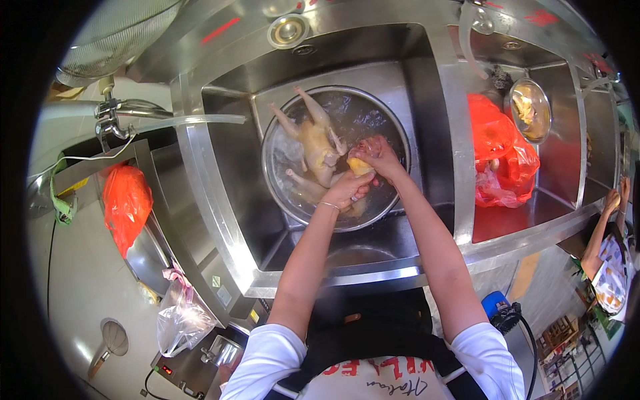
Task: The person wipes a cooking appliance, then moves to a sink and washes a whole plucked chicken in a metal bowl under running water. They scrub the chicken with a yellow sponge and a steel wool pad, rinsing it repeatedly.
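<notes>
A wide round metal basin [266, 172] of water stands in a stainless steel sink [235, 200]. In its left half lies a plucked poultry carcass [317, 142], legs towards the far rim, with more poultry partly under water nearer me. My left hand [350, 191], ringed and with a thin bracelet at the wrist, and my right hand [375, 156] meet right of the carcass. Between them they hold a yellowish lump of poultry fat or skin [359, 166]; exactly what it is I cannot tell. The fingers of my right hand are curled over its far side.
The right-hand sink holds red plastic bags [505, 150] and a metal bowl [530, 111] with yellowish pieces. A clear hose [200, 119] reaches over the left sink edge. Another red bag [127, 200] lies at left. A co-worker [607, 260] stands at far right.
</notes>
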`<control>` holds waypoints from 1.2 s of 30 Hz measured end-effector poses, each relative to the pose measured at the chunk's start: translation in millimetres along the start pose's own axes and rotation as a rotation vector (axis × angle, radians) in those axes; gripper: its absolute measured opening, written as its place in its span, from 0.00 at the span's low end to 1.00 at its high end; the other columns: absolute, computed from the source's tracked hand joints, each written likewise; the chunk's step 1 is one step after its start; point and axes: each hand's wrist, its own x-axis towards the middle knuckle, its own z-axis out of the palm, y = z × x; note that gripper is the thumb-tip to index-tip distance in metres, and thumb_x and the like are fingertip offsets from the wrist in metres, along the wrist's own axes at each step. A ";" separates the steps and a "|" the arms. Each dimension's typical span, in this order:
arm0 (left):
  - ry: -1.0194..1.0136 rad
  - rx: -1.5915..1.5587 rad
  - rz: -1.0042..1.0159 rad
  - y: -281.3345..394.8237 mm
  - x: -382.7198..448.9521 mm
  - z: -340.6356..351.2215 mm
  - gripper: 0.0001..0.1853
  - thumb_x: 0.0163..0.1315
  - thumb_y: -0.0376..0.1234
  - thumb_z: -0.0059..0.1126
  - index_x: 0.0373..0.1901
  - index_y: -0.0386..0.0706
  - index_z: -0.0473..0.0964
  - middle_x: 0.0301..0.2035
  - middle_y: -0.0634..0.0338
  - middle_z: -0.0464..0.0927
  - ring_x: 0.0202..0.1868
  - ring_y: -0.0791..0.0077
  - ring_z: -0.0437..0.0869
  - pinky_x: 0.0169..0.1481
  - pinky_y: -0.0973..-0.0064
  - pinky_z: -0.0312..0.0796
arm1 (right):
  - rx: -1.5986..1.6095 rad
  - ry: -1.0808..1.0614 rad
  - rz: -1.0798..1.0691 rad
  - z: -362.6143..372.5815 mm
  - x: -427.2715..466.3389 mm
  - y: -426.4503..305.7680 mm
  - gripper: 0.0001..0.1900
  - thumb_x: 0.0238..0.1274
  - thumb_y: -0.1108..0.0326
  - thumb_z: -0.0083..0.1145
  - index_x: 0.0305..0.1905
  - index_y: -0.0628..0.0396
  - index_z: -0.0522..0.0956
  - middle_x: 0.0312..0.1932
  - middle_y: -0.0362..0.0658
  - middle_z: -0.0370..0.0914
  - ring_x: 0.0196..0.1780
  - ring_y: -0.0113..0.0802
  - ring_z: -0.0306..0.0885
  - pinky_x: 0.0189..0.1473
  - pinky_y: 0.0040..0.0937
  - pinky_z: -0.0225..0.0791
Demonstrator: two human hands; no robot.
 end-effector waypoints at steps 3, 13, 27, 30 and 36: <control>-0.014 -0.073 -0.085 -8.8 -8.1 -7.0 0.10 0.71 0.38 0.57 0.44 0.47 0.66 0.28 0.66 0.73 0.18 0.92 0.61 0.17 0.90 0.52 | -0.058 -0.174 -0.039 0.7 0.8 7.4 0.17 0.71 0.61 0.54 0.51 0.66 0.76 0.33 0.50 0.84 0.44 0.40 0.83 0.49 0.36 0.74; 0.068 -0.064 -0.139 -16.7 -26.2 -11.9 0.20 0.71 0.56 0.47 0.43 0.50 0.64 0.20 0.70 0.64 0.15 0.89 0.56 0.15 0.88 0.48 | 0.063 -0.216 -0.132 4.3 -10.6 8.8 0.16 0.72 0.58 0.52 0.42 0.63 0.81 0.32 0.51 0.82 0.39 0.36 0.83 0.43 0.33 0.72; 0.108 -0.541 -0.319 -32.7 3.2 3.5 0.41 0.69 0.66 0.31 0.50 0.35 0.73 0.21 0.60 0.75 0.17 0.77 0.74 0.20 0.79 0.70 | 0.226 -0.081 0.262 1.4 -3.9 25.6 0.20 0.72 0.53 0.51 0.50 0.61 0.80 0.48 0.53 0.82 0.52 0.49 0.80 0.54 0.39 0.72; 0.259 -0.120 -0.151 -35.4 7.5 8.0 0.38 0.70 0.65 0.31 0.47 0.39 0.74 0.26 0.56 0.79 0.22 0.73 0.77 0.27 0.75 0.74 | -0.577 0.118 0.066 -2.0 0.2 17.0 0.25 0.70 0.46 0.50 0.42 0.60 0.84 0.48 0.58 0.82 0.53 0.53 0.80 0.55 0.43 0.70; 0.243 -0.207 -0.028 -36.6 12.0 3.3 0.32 0.71 0.64 0.31 0.40 0.45 0.69 0.19 0.64 0.68 0.16 0.79 0.64 0.20 0.78 0.60 | -0.226 0.101 -0.025 -0.9 -3.3 6.9 0.22 0.68 0.48 0.51 0.49 0.56 0.80 0.50 0.57 0.81 0.52 0.55 0.79 0.53 0.44 0.72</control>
